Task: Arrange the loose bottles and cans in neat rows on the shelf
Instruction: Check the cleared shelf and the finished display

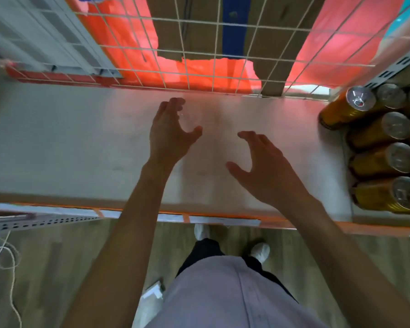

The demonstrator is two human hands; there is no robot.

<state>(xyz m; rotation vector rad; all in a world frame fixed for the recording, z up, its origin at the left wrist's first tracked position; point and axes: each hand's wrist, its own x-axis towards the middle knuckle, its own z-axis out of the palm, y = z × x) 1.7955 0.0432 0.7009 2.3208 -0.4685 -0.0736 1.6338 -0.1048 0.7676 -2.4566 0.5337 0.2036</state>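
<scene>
Both hands hang over the middle of the pale shelf [57, 138], well apart from the cans. The left hand [171, 131] is open, fingers loosely bent toward the back of the shelf and thumb spread to the side, with nothing in its grasp. The right hand [268, 169] sits a little nearer the front edge, also open, fingers splayed and slightly curved, holding nothing. The gold cans [386, 150] stand upright with their silver tops showing, packed in rows at the right end of the shelf, each touching the next; the rearmost one [360, 98] has a red mark on its lid. A white wire grid [199, 55] backs the shelf, with orange sheeting [133, 43] and brown cardboard [192, 27] behind it. Below the front edge, two white shoes [201, 232] stand on a wood-look floor [57, 268].
</scene>
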